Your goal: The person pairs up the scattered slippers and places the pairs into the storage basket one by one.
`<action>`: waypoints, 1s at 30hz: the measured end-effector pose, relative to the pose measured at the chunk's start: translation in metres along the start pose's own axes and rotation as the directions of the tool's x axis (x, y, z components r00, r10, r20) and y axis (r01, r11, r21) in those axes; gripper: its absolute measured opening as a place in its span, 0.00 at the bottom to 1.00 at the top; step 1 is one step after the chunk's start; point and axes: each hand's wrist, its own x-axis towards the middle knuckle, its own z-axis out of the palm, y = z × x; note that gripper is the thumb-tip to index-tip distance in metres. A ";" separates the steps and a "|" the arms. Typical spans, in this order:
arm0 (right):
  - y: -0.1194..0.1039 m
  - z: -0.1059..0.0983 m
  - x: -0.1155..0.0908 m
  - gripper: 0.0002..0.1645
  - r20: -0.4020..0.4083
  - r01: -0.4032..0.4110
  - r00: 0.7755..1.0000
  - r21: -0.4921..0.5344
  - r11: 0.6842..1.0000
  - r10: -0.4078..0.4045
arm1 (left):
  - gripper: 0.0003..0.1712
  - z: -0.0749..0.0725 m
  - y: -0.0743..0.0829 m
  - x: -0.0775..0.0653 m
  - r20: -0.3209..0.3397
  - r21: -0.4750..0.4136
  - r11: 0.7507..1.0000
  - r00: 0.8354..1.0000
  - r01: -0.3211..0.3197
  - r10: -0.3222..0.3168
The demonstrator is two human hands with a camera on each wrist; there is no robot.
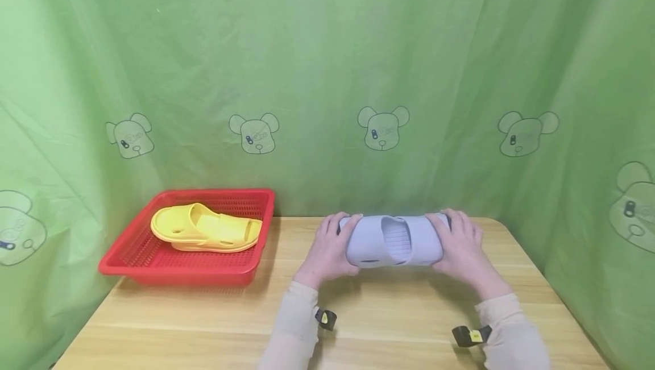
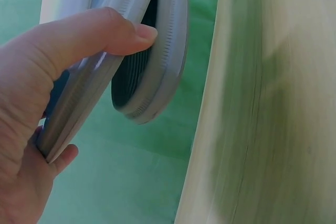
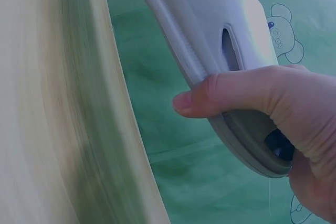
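Observation:
A pair of pale grey-blue slippers [image 1: 365,240], one fitted into the other, is held up over the wooden table in the head view. My left hand [image 1: 329,250] grips the pair at its left end. At the opposite end my right hand [image 1: 462,249] grips it too. In the left wrist view the thumb lies across the side of one slipper [image 2: 86,95], and the second sole [image 2: 170,45] hangs at an angle beside it. The right wrist view shows the thumb pressed along the edge of a slipper [image 3: 210,9] with a slot in its upper; the fingers behind are mostly hidden.
A red plastic basket [image 1: 189,276] stands on the left of the wooden table [image 1: 389,324]. Inside it lie yellow slippers [image 1: 215,231], stacked. A green curtain [image 1: 317,63] with bear-head prints hangs behind the table and along both sides.

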 end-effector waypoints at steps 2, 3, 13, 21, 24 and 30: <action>0.000 0.000 -0.001 0.67 -0.004 0.000 1.000 0.002 1.000 0.000 | 0.70 -0.001 0.001 0.000 0.008 0.001 1.000 1.000 0.000 0.000; 0.000 -0.001 -0.001 0.68 -0.005 -0.003 1.000 0.003 1.000 0.003 | 0.70 -0.002 0.001 0.000 0.010 0.002 1.000 1.000 0.000 0.000; 0.002 -0.002 0.002 0.67 -0.020 -0.011 1.000 0.020 1.000 0.012 | 0.74 -0.003 -0.002 0.001 0.003 0.013 1.000 1.000 0.022 -0.022; 0.007 -0.001 -0.001 0.68 -0.028 -0.018 0.999 0.032 0.999 0.019 | 0.75 -0.002 0.003 0.001 0.017 0.015 0.998 0.998 0.067 -0.068; 0.006 -0.002 -0.001 0.68 -0.031 -0.019 0.999 0.034 0.999 0.020 | 0.74 -0.002 0.006 0.000 0.009 -0.005 0.996 0.996 0.092 -0.092; 0.000 -0.006 0.001 0.68 -0.033 -0.019 0.999 0.037 0.999 0.020 | 0.67 -0.004 0.012 0.002 -0.028 -0.026 0.991 0.990 0.134 -0.135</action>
